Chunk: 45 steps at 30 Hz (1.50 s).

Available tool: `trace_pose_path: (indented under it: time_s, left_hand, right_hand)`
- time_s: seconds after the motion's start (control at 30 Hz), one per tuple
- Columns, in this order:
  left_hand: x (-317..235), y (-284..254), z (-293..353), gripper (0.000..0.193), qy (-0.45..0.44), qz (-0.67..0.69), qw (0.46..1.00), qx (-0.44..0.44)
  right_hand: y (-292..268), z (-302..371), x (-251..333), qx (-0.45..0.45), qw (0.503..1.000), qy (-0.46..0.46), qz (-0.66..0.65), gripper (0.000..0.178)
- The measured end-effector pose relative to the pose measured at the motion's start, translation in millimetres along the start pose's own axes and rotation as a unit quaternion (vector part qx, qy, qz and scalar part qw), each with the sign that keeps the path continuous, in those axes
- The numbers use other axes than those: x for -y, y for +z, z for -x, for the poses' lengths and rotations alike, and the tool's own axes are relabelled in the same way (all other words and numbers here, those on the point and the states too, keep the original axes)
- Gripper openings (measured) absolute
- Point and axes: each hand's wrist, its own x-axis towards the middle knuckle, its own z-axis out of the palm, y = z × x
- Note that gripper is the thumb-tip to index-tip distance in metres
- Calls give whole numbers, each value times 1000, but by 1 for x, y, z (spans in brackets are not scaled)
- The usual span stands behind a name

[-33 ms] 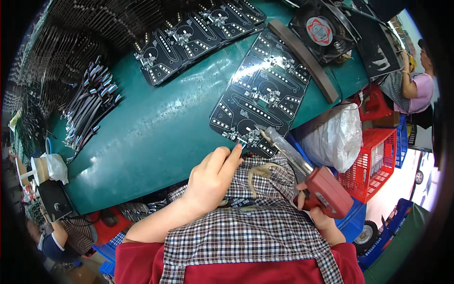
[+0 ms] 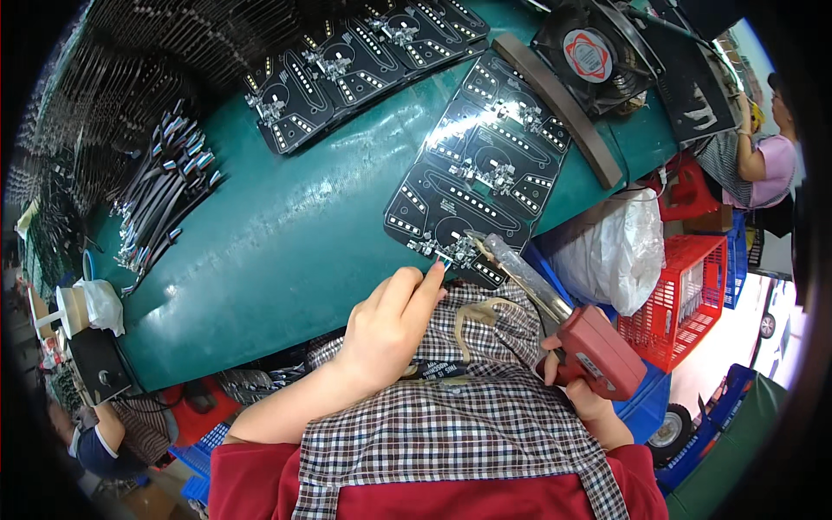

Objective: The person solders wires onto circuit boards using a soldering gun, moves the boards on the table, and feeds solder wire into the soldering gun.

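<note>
A black circuit board panel with rows of small pale lights lies on the green table, slanting toward me. At its near end my left hand is closed in a pinch on thin wire ends, which meet the small metal parts there. My right hand is wrapped round the handle of a red soldering gun. The gun's tip reaches the same near board section, just right of the pinched wires. Whether tip and wires touch is too small to tell.
Cut black cables lie in a bundle on the left of the green table. More boards rest at the back. A dark bar and a fan stand right; a red crate is beside the table.
</note>
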Motion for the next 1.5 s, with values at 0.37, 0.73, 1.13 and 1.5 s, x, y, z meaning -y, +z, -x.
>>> trace_pose_path:
  time_s: [0.37, 0.73, 1.13, 1.5]
  left_hand:
    - [2, 1, -3, 34, -33, 36, 999, 7]
    - [2, -1, -4, 33, -35, 50, 998, 12]
    - [2, 0, -3, 32, -33, 36, 999, 9]
    - [2, 2, 3, 32, -10, -20, 999, 29]
  right_hand:
    - [-6, -8, -6, 21, 997, 68, -4, 82]
    - [-14, -10, -13, 28, 991, 42, 121, 74]
    - [-14, -25, 6, 110, 942, -75, 308, 72]
    - [-4, -7, 2, -8, 998, 44, 55, 77]
